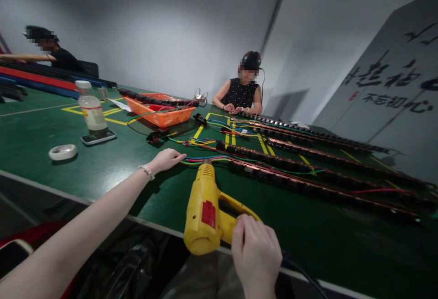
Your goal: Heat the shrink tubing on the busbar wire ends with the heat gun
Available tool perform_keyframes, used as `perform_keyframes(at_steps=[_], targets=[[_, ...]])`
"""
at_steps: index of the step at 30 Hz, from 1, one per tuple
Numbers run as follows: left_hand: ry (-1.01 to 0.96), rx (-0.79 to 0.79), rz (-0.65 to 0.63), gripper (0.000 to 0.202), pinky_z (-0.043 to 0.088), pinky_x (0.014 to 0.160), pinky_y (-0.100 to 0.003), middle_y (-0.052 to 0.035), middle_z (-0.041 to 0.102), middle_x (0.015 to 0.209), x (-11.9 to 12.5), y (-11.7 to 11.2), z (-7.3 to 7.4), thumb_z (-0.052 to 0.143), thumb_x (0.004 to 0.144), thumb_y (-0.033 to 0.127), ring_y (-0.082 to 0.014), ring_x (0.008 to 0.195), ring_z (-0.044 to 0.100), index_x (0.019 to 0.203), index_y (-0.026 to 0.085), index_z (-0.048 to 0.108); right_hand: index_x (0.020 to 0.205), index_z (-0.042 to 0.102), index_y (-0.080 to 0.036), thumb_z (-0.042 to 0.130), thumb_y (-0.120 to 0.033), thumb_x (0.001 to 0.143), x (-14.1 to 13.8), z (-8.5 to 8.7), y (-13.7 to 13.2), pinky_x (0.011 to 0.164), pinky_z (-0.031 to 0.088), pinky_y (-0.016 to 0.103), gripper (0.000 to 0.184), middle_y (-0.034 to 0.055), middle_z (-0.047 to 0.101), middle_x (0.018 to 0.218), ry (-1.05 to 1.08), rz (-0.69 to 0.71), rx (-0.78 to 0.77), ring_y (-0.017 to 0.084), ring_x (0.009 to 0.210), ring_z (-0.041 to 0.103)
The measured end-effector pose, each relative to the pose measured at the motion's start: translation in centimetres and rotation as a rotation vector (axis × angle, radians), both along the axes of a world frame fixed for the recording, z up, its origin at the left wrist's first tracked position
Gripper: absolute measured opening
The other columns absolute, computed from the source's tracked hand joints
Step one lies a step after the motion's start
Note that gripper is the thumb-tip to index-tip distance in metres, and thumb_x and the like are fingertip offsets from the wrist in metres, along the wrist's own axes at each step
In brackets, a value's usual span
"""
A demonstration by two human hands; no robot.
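Observation:
My right hand (256, 249) is wrapped round the handle of a yellow heat gun (201, 212). Its nozzle points away from me, close by a bundle of coloured wires (205, 158). The far end of that bundle runs into a long dark strip with copper-coloured bars (290, 182) lying to the right. At the bundle's left end, the fingers of my left hand (166, 159) pinch the wires just above the green table (102, 175). The exact contact between nozzle and wires is hard to make out.
More long strips (328, 153) lie across the right side. An orange basket (160, 117) holds strips and wires. To the left stand a bottle (91, 109), a phone (99, 137) and a white ring-shaped object (63, 153). Two people (244, 91) sit at tables beyond.

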State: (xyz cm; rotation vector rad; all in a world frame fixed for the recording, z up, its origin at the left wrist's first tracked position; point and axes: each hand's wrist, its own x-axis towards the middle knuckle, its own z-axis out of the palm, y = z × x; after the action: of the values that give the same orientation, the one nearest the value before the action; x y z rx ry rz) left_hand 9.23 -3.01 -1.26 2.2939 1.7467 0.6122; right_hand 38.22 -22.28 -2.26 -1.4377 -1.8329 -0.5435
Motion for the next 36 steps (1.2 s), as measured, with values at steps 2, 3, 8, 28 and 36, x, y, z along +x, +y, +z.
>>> perform_keyframes(at_steps=[2,3,8,28,36], targets=[[0.0,-0.006,0.007,0.064,0.024,0.053,-0.026,-0.0039,0.056,0.057,0.0,0.0,0.0,0.027,0.085,0.064,-0.0149,0.053,0.045,0.057,0.018,0.062,0.073,0.056,-0.018,0.032,-0.022,0.094,-1.1,-0.1,-0.1,0.07,0.032,0.032,0.031,0.0031,0.057,0.067,0.024,0.026,-0.032,0.016,0.066,0.049],[0.001,-0.009,0.012,0.064,0.024,0.053,-0.027,-0.0039,0.056,0.057,0.0,0.0,0.0,0.027,0.085,0.064,-0.0151,0.054,0.045,0.058,0.018,0.062,0.073,0.055,-0.018,0.032,-0.022,0.094,-1.6,-0.1,-0.1,0.07,0.032,0.032,0.032,0.0031,0.057,0.067,0.033,0.033,-0.041,0.017,0.066,0.049],[0.001,-0.012,0.017,0.065,0.023,0.053,-0.027,-0.0038,0.056,0.057,0.0,0.1,0.1,0.025,0.085,0.065,-0.0151,0.055,0.044,0.059,0.018,0.062,0.07,0.052,-0.019,0.031,-0.022,0.093,-3.8,0.2,-0.3,0.067,0.029,0.032,0.031,0.0019,0.051,0.063,0.046,0.102,-0.06,0.017,0.064,0.045],[0.036,0.004,-0.014,0.063,0.028,0.054,-0.025,-0.0058,0.066,0.067,-0.4,-0.1,0.0,0.028,0.085,0.063,-0.0169,0.061,0.053,0.074,0.018,0.07,0.07,0.056,-0.019,0.033,-0.024,0.092,-1.7,0.2,0.5,0.069,0.031,0.028,0.032,0.0001,0.055,0.063,0.067,0.147,-0.023,0.013,0.064,0.05],[0.058,-0.008,-0.03,0.061,0.026,0.053,-0.026,-0.0046,0.059,0.059,-0.3,-0.1,0.2,0.029,0.086,0.061,-0.0154,0.054,0.048,0.067,0.018,0.068,0.075,0.061,-0.017,0.035,-0.022,0.092,1.5,0.4,0.4,0.071,0.036,0.027,0.032,0.0014,0.064,0.07,0.003,0.024,0.033,0.013,0.066,0.056]])
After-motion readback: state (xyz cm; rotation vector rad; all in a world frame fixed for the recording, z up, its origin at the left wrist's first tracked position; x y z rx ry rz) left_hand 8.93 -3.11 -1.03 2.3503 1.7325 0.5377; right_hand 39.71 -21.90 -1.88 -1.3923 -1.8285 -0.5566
